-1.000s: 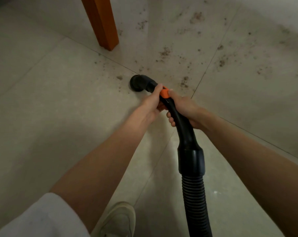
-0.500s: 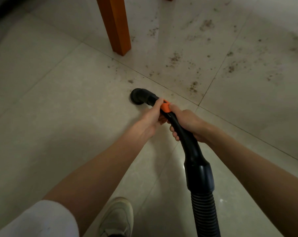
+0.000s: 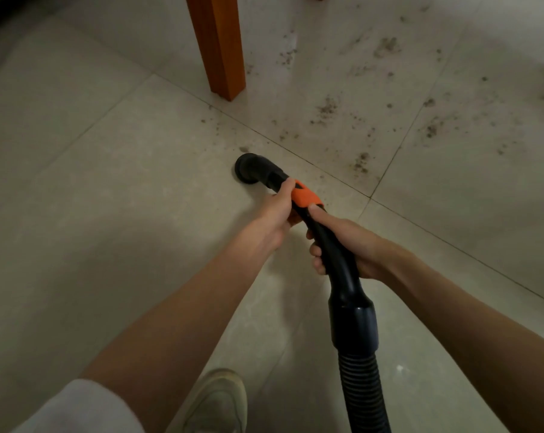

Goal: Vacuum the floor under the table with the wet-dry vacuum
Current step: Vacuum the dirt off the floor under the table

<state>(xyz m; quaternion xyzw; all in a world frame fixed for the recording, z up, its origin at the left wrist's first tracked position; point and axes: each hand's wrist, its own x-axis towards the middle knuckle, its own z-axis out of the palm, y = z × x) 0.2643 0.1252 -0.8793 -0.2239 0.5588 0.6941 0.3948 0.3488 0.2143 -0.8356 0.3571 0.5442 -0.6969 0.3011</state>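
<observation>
Item: vacuum nozzle [image 3: 251, 169], black, round-mouthed, on a curved rigid elbow. It sits mouth-down on or just above the floor [image 3: 77, 182], on a pale tile near the foot of the counter leg [image 3: 220, 48]; you cannot tell from this view whether the rim touches.

Attached: rigid black handle tube [image 3: 336, 248] with an orange collar [image 3: 306, 195], running back into a thick cuff [image 3: 353, 320] and then a ribbed hose [image 3: 364, 395] that leaves the bottom edge.

Handling, as judged: the tube looks like stiff, smooth moulded plastic, light at the tip; expect the drag to come from the flexible hose and the unseen canister behind you. Smooth plastic may twist in a loose hold, so keep to the collar and the tube just behind it rather than the ribbed hose, which would flex.

Present hold: your left hand [image 3: 275, 214] wraps the tube at the front of the orange collar, thumb lying forward. Your right hand [image 3: 348, 242] grips the tube just behind it, fingers curled underneath. The two are almost touching.

Surroundings: dark crumbs and dirt patches [image 3: 326, 109] scattered on the tiles beyond the grout line, a few specks just beside the nozzle. Most of it looks uncollected. A pale shoe [image 3: 217, 401] shows at the bottom edge, beside a white sleeve [image 3: 77, 407].
</observation>
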